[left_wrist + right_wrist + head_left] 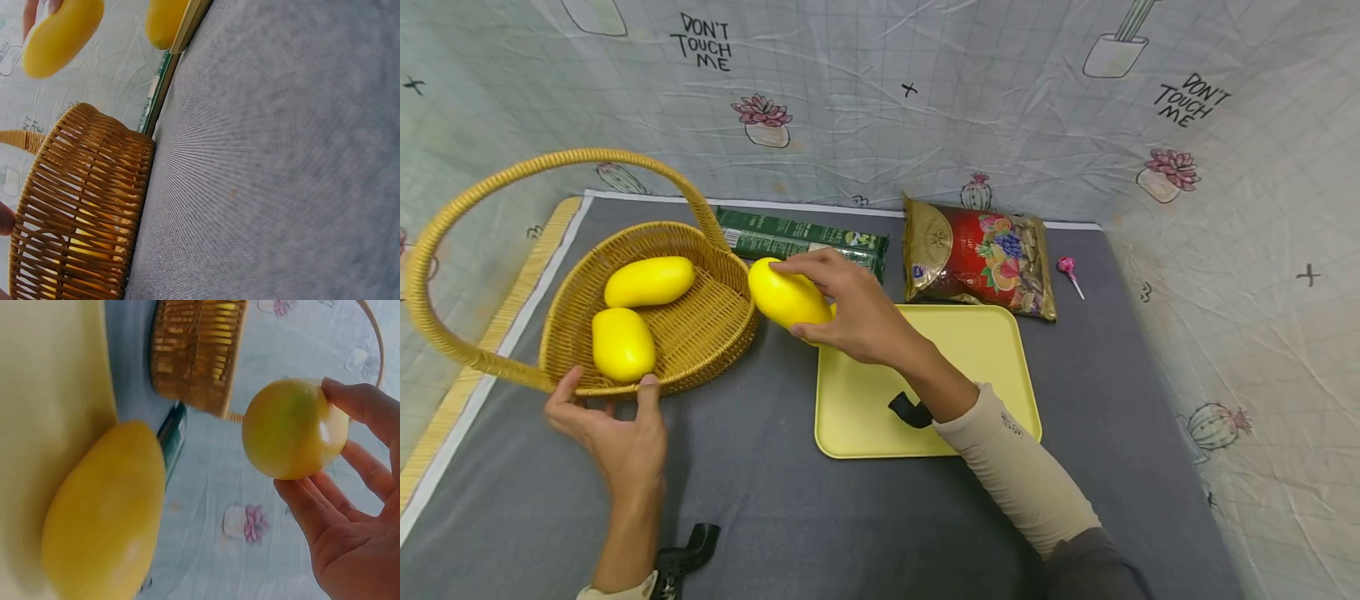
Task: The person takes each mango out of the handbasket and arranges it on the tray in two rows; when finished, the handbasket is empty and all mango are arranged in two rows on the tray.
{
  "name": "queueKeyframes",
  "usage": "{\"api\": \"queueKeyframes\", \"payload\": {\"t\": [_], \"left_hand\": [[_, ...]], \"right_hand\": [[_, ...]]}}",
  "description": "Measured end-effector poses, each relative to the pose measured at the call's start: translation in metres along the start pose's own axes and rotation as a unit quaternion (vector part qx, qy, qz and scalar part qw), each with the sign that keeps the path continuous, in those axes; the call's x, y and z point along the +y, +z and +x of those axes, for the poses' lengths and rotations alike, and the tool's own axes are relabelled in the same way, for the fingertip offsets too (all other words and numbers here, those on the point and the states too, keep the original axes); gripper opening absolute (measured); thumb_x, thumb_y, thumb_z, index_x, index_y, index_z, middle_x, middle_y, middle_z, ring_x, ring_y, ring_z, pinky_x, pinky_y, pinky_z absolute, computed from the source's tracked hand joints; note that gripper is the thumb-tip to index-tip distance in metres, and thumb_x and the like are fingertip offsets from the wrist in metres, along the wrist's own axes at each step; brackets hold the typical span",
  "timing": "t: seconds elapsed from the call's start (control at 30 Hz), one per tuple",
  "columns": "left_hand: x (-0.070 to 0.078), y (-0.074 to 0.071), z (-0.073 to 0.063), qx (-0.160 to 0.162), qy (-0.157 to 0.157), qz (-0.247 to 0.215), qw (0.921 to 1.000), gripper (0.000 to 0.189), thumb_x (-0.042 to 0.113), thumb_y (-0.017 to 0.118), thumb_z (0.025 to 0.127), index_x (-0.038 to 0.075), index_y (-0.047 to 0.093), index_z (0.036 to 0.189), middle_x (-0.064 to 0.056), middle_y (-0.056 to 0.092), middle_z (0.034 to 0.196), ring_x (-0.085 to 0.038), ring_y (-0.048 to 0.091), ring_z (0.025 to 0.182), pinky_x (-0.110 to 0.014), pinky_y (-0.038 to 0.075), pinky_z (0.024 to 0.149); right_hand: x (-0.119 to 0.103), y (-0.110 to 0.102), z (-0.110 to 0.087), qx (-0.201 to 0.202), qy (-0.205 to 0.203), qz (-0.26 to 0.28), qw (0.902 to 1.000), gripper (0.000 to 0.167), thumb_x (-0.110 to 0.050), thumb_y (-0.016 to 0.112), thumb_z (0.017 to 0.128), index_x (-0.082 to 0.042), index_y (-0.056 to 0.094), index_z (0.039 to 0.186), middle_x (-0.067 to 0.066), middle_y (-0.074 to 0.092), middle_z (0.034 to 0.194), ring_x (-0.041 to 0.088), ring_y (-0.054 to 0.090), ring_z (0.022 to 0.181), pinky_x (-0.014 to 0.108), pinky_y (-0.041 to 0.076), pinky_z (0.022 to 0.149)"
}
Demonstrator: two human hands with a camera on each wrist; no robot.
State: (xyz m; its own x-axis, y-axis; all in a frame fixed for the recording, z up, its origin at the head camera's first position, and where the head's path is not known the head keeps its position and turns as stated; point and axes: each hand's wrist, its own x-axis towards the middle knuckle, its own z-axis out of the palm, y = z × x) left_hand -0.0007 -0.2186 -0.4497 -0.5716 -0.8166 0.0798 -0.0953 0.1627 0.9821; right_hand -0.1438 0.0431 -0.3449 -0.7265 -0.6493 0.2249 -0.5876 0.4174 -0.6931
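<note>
Two oblong, glossy yellow fruits (651, 282) are being held in the golden wicker basket (715, 364), its rim being gripped by the left hand (616, 437); beside it, a third fruit (785, 293) is being grasped by the right hand (865, 312); seemingly remaining, a fourth fruit (106, 519) is being borne by the rectangular yellow tray (865, 421).

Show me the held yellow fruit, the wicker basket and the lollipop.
Held yellow fruit (290, 431): right wrist view, on its rounded end.
Wicker basket (703, 312): head view, on its bare woven floor.
Lollipop (1066, 265): head view, on its pink head.
</note>
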Motion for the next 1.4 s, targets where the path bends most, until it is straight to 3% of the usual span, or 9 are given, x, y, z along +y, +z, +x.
{"api": "queueKeyframes", "payload": {"t": [0.37,0.6,0.87,1.17,1.4], "left_hand": [[0.000,0.000,0.000,-0.002,0.000,0.005,1.0000,0.071,0.015,0.073,0.096,0.026,0.031,0.151,0.000,0.017,0.158,-0.014,0.022,0.149,-0.037,0.024,0.117],[0.000,0.001,0.000,-0.010,0.003,0.018,0.9998,0.071,0.018,0.072,0.097,0.027,0.030,0.153,0.000,0.016,0.160,-0.014,0.021,0.150,-0.039,0.024,0.121],[0.001,0.000,0.000,-0.007,-0.003,0.024,0.9997,0.070,0.019,0.072,0.097,0.027,0.029,0.153,0.001,0.016,0.160,-0.013,0.021,0.149,-0.039,0.024,0.121],[0.005,0.000,0.001,-0.009,-0.007,0.014,0.9998,0.069,0.016,0.071,0.097,0.027,0.030,0.152,0.001,0.017,0.160,-0.013,0.020,0.150,-0.039,0.023,0.121],[0.005,0.000,0.000,-0.011,-0.017,0.014,0.9997,0.069,0.016,0.070,0.097,0.027,0.030,0.152,0.001,0.015,0.160,-0.013,0.020,0.149,-0.039,0.023,0.122]], "right_hand": [[0.026,-0.034,-0.038,-0.002,-0.017,-0.004,0.9999,0.069,-0.012,0.091,0.084,-0.018,0.065,0.147,0.005,0.061,0.144,0.023,0.057,0.131,0.045,0.052,0.107],[0.048,-0.063,-0.061,-0.015,0.009,0.036,0.9992,0.068,-0.007,0.090,0.084,-0.018,0.065,0.146,0.006,0.060,0.145,0.027,0.059,0.136,0.052,0.054,0.108],[0.081,-0.091,-0.084,-0.029,0.059,0.034,0.9973,0.071,0.000,0.088,0.084,-0.017,0.063,0.148,0.008,0.057,0.149,0.029,0.058,0.139,0.047,0.051,0.111],[0.118,-0.103,-0.107,-0.056,0.084,0.016,0.9948,0.069,0.007,0.084,0.084,-0.009,0.062,0.148,0.013,0.058,0.152,0.036,0.052,0.145,0.056,0.044,0.116],[0.137,-0.103,-0.117,-0.085,0.087,-0.047,0.9914,0.071,0.007,0.084,0.084,-0.013,0.063,0.149,0.012,0.058,0.156,0.039,0.049,0.149,0.060,0.041,0.119]]}}
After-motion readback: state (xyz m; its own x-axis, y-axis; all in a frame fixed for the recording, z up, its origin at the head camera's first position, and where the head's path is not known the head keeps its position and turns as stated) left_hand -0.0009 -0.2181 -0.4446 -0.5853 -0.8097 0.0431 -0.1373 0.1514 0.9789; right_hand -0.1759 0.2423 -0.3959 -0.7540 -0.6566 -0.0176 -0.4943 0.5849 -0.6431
